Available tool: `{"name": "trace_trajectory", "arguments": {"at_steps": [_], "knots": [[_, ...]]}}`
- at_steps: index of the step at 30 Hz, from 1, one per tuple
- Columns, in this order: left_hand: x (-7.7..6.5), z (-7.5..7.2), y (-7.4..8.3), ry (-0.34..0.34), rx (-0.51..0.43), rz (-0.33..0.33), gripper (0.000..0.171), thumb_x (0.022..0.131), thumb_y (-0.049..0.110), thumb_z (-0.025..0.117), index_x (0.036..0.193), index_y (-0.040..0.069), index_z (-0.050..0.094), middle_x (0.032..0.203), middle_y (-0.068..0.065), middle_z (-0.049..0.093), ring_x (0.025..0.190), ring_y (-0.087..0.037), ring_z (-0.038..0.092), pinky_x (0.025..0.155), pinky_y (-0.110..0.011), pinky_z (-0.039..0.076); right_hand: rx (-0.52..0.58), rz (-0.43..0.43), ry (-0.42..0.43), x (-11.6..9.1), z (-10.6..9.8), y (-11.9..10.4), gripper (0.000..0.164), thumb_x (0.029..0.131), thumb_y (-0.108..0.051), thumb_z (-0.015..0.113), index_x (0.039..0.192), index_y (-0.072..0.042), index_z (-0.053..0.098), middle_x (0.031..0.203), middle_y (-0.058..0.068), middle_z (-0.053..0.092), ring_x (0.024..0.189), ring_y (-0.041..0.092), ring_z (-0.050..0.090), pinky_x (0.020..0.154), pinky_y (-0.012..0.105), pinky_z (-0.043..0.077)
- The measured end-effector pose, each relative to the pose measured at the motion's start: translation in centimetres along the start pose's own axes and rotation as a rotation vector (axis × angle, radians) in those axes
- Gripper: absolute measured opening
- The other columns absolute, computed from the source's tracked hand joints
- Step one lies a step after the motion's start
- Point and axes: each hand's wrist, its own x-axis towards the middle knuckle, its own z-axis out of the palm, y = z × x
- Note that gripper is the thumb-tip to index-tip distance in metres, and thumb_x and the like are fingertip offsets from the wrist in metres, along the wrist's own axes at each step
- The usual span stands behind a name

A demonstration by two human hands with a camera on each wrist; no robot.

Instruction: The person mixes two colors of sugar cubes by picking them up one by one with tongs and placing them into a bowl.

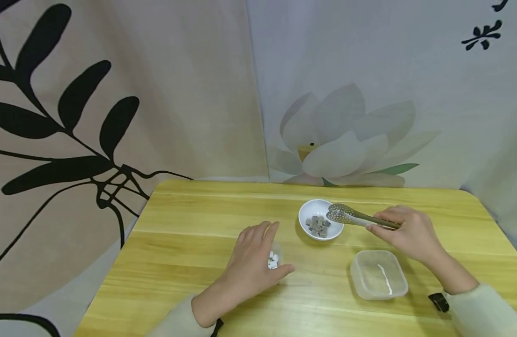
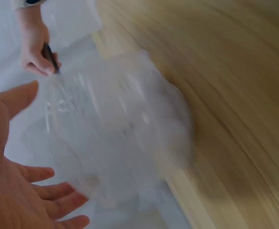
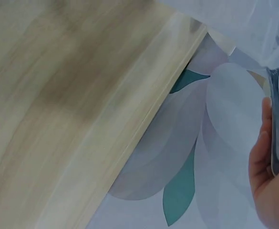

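Note:
My right hand [image 1: 410, 234] grips a pair of metal tongs [image 1: 361, 216] with perforated, rounded heads. Those heads hang over the right rim of a white bowl [image 1: 305, 228], which holds several grey-brown cubes [image 1: 318, 226]. Whether anything sits between the heads, I cannot tell. Fingers spread and thumb out, my left hand [image 1: 254, 264] is beside a small clear container [image 1: 280, 252] with white cubes [image 1: 273, 260] in it, partly hidden by the hand. In the left wrist view, a gap shows between the left hand [image 2: 29, 191] and the blurred container [image 2: 120, 129]. The right wrist view shows fingers curled round the tongs' handle [image 3: 276, 129].
A clear square plastic box [image 1: 378, 276] stands in front of the right hand, right of the small container. Everything stands on a yellow wooden table [image 1: 191, 234]. Behind its far edge hangs a printed curtain [image 1: 199, 93] with leaves and a flower.

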Motion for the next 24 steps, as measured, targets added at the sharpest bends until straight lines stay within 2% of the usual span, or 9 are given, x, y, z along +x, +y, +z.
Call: {"name": "trace_trajectory", "arguments": {"at_steps": [6,9,14,19,24], "knots": [[-1.4,-0.6,-1.9,-0.055,-0.032,-0.065,0.117,0.074,0.067,0.084,0.160,0.006,0.037,0.158,-0.017,0.043,0.145,-0.034,0.041,0.122,-0.054,0.024,0.007,0.029,-0.065,-0.3,-0.6,-0.1,0.035,0.080,-0.025,0.090,0.109,-0.008,0.082,0.106,0.012,0.078,0.088,0.031,0.072,0.069,0.037,0.052],[-1.9,-0.7,-2.6,-0.070,-0.055,-0.079,0.124,0.068,0.067,0.088,0.162,0.007,0.034,0.161,-0.016,0.040,0.147,-0.034,0.038,0.123,-0.056,0.022,0.019,0.024,-0.078,-0.4,-1.0,-0.2,0.033,0.083,-0.023,0.088,0.112,-0.008,0.081,0.107,0.010,0.077,0.081,0.023,0.068,0.064,0.033,0.048],[-2.6,-0.9,-3.9,-0.072,-0.041,-0.079,0.128,0.065,0.068,0.090,0.162,0.006,0.034,0.161,-0.016,0.040,0.146,-0.034,0.040,0.123,-0.055,0.023,0.052,0.019,-0.091,-0.7,-1.2,-0.7,0.024,0.089,-0.021,0.084,0.111,-0.014,0.078,0.098,-0.005,0.073,0.069,0.005,0.054,0.058,0.027,0.044],[-3.0,-1.1,-5.1,-0.107,-0.060,-0.077,0.129,0.064,0.063,0.092,0.162,0.006,0.033,0.158,-0.015,0.044,0.145,-0.037,0.041,0.122,-0.056,0.025,0.056,-0.002,-0.111,-0.9,-1.4,-1.2,0.020,0.094,-0.018,0.079,0.113,-0.019,0.074,0.093,-0.015,0.066,0.073,0.003,0.055,0.062,0.027,0.045],[-3.3,-1.0,-5.8,-0.155,-0.140,-0.104,0.128,0.062,0.056,0.096,0.161,0.004,0.035,0.156,-0.016,0.047,0.144,-0.040,0.041,0.121,-0.060,0.025,0.047,-0.014,-0.113,-1.1,-1.4,-1.7,0.023,0.094,-0.014,0.077,0.115,-0.020,0.071,0.092,-0.016,0.064,0.078,0.002,0.058,0.067,0.029,0.050]]}}
